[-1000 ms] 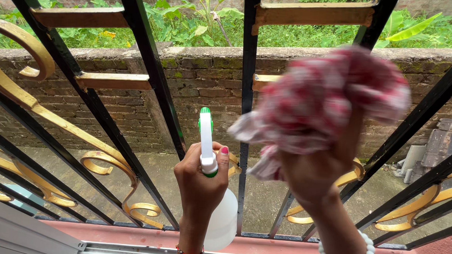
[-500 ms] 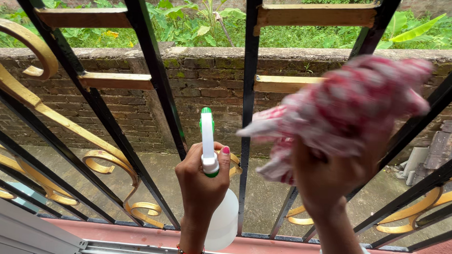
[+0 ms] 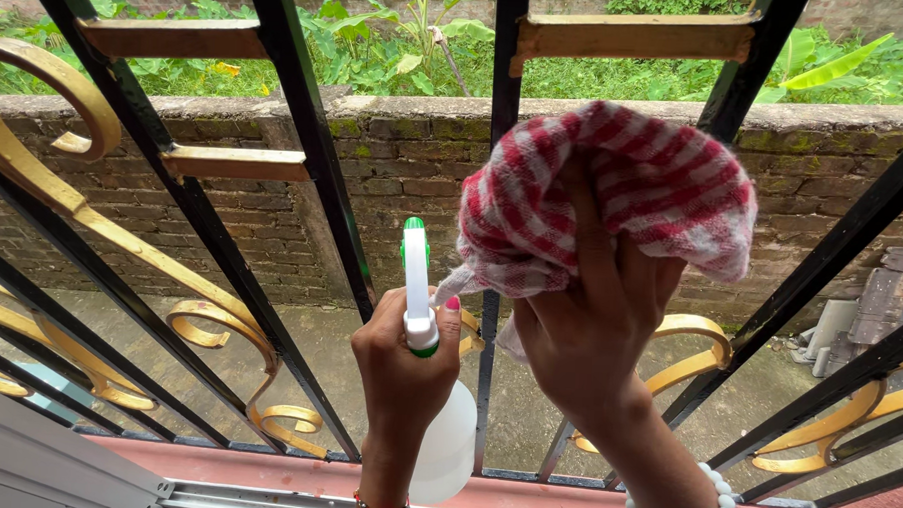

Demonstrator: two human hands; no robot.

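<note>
Cloth point(image 3: 624, 190) in right hand point(image 3: 589, 339): woven fabric, red/white check, soft, matt, crumpled. Spray bottle point(image 3: 443, 434) in left hand point(image 3: 402, 367): plastic; body translucent white, smooth, slight sheen; head white w/ green trim, glossy. Window grille bars point(image 3: 304, 169): metal, black paint, semi-gloss. Scrolls point(image 3: 219, 326) + flat crosspieces point(image 3: 230, 162): metal, gold paint, dull, worn in spots. Far wall point(image 3: 415, 163): brick, rough, matt, mossy/stained; cap looks like rough concrete. Near sill point(image 3: 264, 458): reddish painted surface, matt. Window track point(image 3: 64, 471), near left: metal, looks aluminium, smooth, satin. Bracelet point(image 3: 718, 499), right wrist: white beads, smooth, glossy.
</note>
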